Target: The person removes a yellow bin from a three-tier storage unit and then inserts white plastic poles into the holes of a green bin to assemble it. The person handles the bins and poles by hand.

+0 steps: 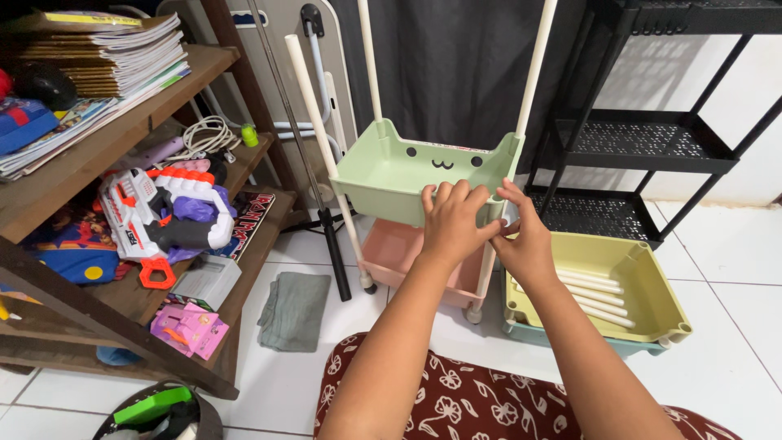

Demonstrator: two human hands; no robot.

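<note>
A small cart stands on the tiled floor: a pale green tray [391,167] with a little cat face sits on white poles [314,106] above a pink tray [399,248]. My left hand [450,218] grips the green tray's near rim at its right corner. My right hand [521,236] is right beside it, fingers pinched at the near right pole [489,261] under that corner. A yellow-green tray [643,277] holding several loose white poles [599,293] lies on the floor to the right.
A wooden shelf [122,130] at left holds stacked books, a toy blaster [163,216] and boxes. A black metal rack [652,138] stands behind right. A grey cloth [293,310] lies on the floor, a black stand leg [330,244] beside it.
</note>
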